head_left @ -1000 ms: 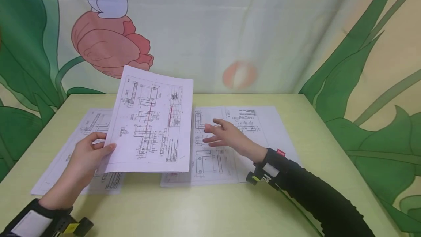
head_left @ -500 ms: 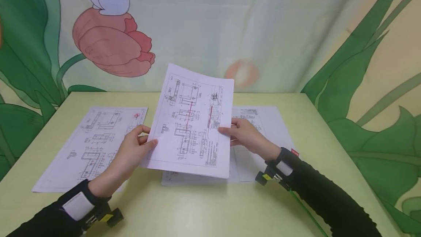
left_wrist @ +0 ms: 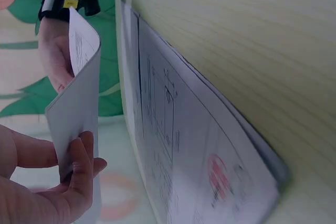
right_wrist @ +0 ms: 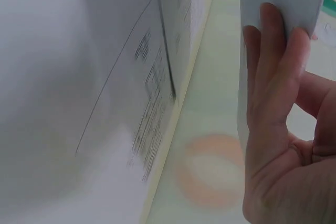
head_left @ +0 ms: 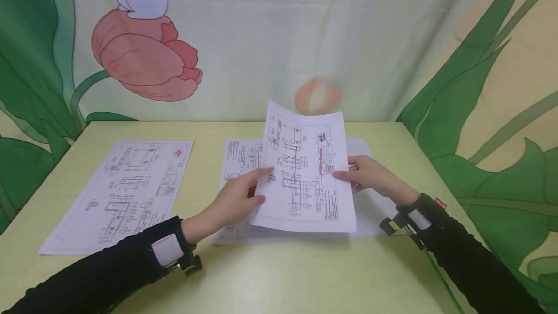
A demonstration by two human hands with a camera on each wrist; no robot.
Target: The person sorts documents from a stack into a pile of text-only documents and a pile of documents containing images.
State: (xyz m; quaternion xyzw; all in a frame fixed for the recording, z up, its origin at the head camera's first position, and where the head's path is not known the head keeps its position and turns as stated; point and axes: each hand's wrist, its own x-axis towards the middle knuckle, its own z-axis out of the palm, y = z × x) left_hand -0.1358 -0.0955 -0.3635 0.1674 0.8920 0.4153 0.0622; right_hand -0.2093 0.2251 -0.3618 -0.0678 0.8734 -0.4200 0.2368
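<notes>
A sheet of paper with technical drawings (head_left: 305, 212), marked with red lines, is held tilted up above the table. My left hand (head_left: 233, 198) pinches its left edge, thumb in front; in the left wrist view the fingers of the left hand (left_wrist: 73, 177) bend round the curved edge. On the right edge my right hand (head_left: 370, 177) pinches it, thumb on the printed face. The right wrist view shows the fingers of the right hand (right_wrist: 275, 82) lying behind the paper. Underneath are more drawing sheets (head_left: 375, 214) on the table, partly hidden by the held paper.
Another drawing sheet (head_left: 135, 183) with a red stamp lies at the table's left. A printed curtain (head_left: 244, 52) hangs behind the pale yellow-green table (head_left: 279, 280). A green cable (head_left: 442, 275) runs along the right sleeve.
The held paper has moved right, over the right-hand sheets, and bowed slightly. The right hand has come from open in the air to grip its right edge. The left sheet is now uncovered.
</notes>
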